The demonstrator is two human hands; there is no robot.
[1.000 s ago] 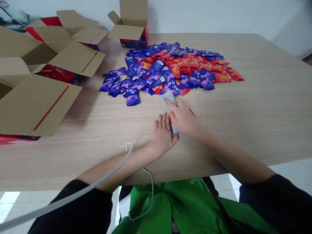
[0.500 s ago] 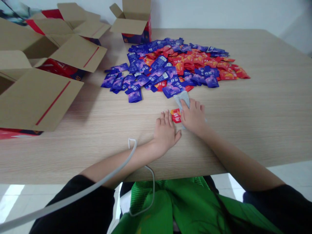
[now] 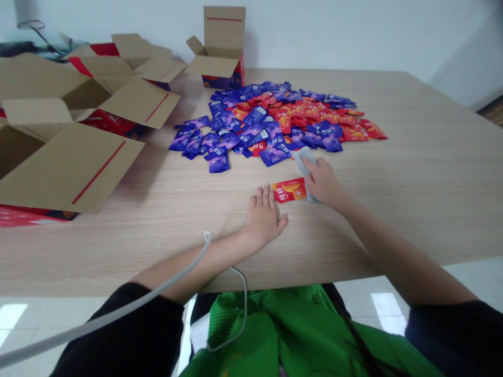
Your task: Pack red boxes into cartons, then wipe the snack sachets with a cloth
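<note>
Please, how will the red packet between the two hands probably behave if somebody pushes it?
The red packet lies flat, so rolling or tipping seems unlikely. It looks thin, so it is probably light and may bend. It looks smooth, so it may slide, but the pale cloth under the right hand at one end could slow it.

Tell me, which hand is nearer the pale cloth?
The right. The right hand holds the pale cloth, while the left hand rests on the table to the cloth's left, its fingertips by the far end of the red packet.
</note>
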